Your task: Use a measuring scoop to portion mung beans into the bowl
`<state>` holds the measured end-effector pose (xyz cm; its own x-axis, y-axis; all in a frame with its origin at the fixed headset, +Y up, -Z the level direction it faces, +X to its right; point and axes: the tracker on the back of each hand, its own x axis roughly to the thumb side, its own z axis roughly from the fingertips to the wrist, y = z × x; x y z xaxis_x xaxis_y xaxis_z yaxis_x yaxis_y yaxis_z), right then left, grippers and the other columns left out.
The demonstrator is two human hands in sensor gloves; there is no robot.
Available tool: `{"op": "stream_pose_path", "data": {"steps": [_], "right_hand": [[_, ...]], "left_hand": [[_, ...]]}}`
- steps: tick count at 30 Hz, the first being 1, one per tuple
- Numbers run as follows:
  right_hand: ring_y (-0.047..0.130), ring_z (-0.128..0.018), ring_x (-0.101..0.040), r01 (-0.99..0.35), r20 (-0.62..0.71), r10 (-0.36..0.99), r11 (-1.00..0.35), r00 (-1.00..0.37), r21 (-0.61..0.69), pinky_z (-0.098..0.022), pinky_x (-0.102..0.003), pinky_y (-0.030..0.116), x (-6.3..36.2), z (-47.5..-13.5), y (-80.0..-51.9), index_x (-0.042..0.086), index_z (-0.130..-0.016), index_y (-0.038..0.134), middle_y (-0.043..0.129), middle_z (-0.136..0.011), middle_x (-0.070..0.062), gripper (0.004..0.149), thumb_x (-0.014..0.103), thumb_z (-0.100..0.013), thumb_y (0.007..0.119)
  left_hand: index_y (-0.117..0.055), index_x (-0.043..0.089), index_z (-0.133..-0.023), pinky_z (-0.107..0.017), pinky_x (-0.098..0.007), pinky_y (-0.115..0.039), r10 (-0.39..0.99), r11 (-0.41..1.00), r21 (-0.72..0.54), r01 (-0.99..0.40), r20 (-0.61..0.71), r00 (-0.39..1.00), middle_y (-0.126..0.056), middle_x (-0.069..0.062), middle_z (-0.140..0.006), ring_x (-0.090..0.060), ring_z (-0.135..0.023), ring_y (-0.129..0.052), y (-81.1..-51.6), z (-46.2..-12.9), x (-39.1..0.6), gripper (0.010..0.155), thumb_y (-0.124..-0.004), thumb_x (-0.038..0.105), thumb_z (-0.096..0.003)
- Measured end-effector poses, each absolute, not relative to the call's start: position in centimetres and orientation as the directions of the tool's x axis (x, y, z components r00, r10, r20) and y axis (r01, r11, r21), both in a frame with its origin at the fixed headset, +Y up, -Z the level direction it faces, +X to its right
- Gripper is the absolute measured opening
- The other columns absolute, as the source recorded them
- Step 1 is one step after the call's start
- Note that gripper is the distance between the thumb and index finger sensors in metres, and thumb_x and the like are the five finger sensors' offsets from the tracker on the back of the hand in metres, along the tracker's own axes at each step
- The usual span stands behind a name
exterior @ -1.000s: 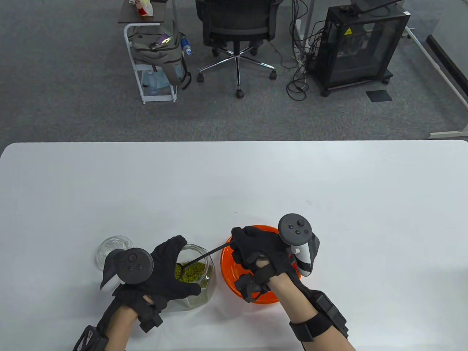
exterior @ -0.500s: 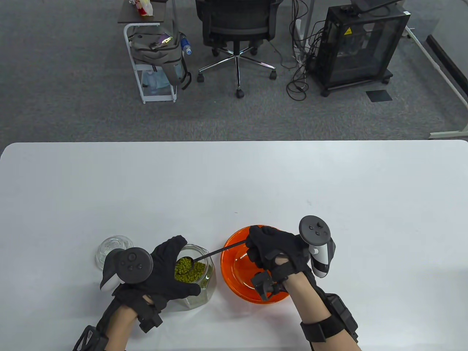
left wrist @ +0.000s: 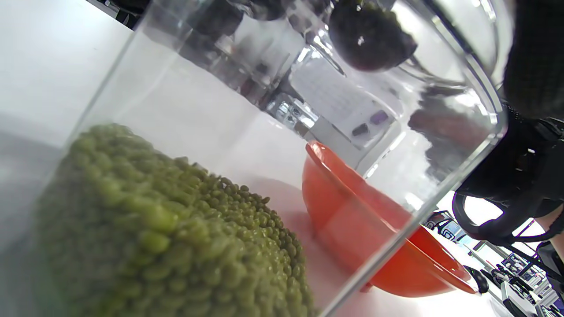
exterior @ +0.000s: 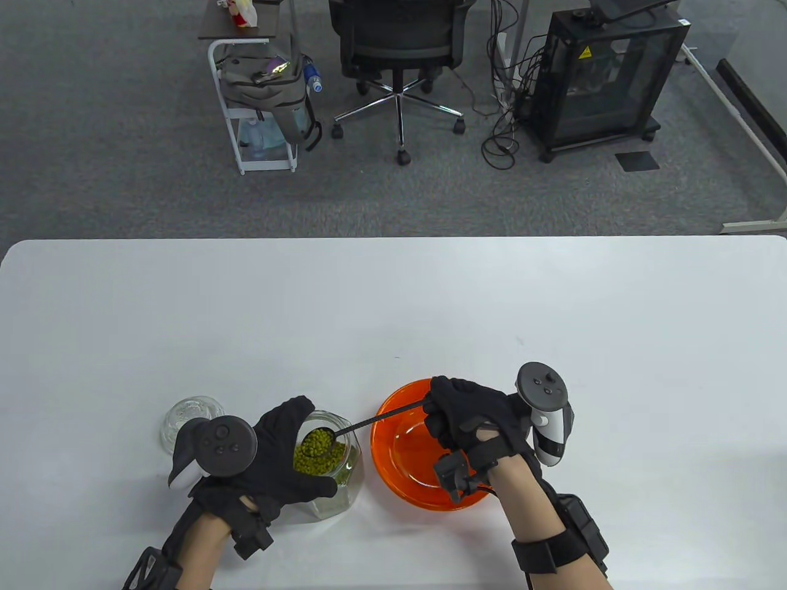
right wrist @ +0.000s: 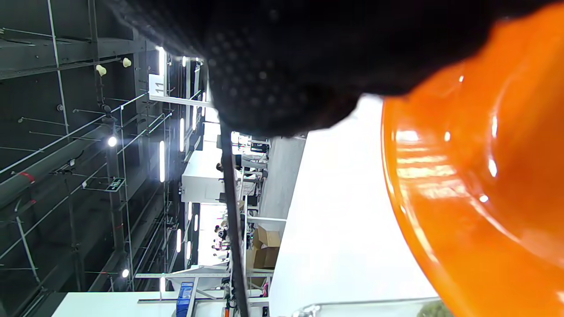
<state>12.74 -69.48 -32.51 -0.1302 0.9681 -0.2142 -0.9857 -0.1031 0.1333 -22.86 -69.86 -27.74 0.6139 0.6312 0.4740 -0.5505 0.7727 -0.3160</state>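
Note:
A glass jar (exterior: 335, 473) holding mung beans (exterior: 326, 462) stands near the table's front edge. My left hand (exterior: 280, 455) wraps around its left side. My right hand (exterior: 458, 412) pinches the thin handle of a black measuring scoop (exterior: 316, 441) above the orange bowl (exterior: 399, 452). The scoop's cup, heaped with beans, hangs at the jar's mouth. The bowl looks empty. In the left wrist view the jar wall (left wrist: 185, 110) fills the frame, with the beans (left wrist: 154, 233) low, the scoop's cup (left wrist: 368, 37) above and the bowl (left wrist: 352, 211) behind. The right wrist view shows the scoop handle (right wrist: 231, 211) and bowl rim (right wrist: 440, 185).
A clear glass lid (exterior: 184, 416) lies on the table just left of my left hand. The white table (exterior: 393, 307) stretches wide behind the jar and bowl. Beyond its far edge are an office chair (exterior: 399, 49), a cart and a black cabinet.
My right hand has drawn back to the right over the bowl. The scoop has risen out of the beans, now full, to the jar's mouth. My left hand has stayed put.

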Motion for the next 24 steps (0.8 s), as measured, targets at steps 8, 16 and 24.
{"op": "stream_pose_path", "data": {"steps": [8, 16, 24], "right_hand": [[0.1, -0.011, -0.016, -0.988, -0.199, 0.974, -0.084, -0.108, 0.128, -0.011, -0.033, 0.087, 13.9, -32.6, -68.3, 0.006, -0.061, 0.093, 0.105, -0.033, -0.008, 0.043, 0.044, -0.049, 0.077], [0.1, -0.011, -0.016, -0.99, -0.192, 0.978, -0.051, -0.076, 0.128, -0.011, -0.033, 0.087, 16.0, -32.3, -67.3, 0.006, -0.061, 0.093, 0.105, -0.033, -0.008, 0.043, 0.044, -0.049, 0.077], [0.1, -0.011, -0.016, -0.995, -0.189, 0.98, -0.047, -0.064, 0.094, -0.011, -0.033, 0.087, 19.7, -32.0, -67.1, 0.006, -0.061, 0.093, 0.105, -0.033, -0.008, 0.043, 0.044, -0.049, 0.077]], "left_hand": [[-0.026, -0.001, -0.109, -0.072, -0.075, -0.05, 0.631, 0.773, -0.316, -0.55, 0.474, 0.614, -0.037, -0.03, -0.115, -0.061, -0.104, -0.053, -69.9, -27.8, -22.9, 0.128, -0.092, 0.082, -0.0377], [-0.026, 0.0, -0.109, -0.072, -0.075, -0.05, 0.632, 0.772, -0.318, -0.55, 0.475, 0.613, -0.037, -0.03, -0.115, -0.061, -0.104, -0.053, -69.9, -27.8, -22.9, 0.128, -0.092, 0.082, -0.0374], [-0.026, -0.001, -0.109, -0.072, -0.075, -0.05, 0.63, 0.774, -0.317, -0.548, 0.476, 0.614, -0.037, -0.03, -0.115, -0.06, -0.104, -0.053, -69.9, -27.8, -22.8, 0.128, -0.092, 0.082, -0.0375]]}}
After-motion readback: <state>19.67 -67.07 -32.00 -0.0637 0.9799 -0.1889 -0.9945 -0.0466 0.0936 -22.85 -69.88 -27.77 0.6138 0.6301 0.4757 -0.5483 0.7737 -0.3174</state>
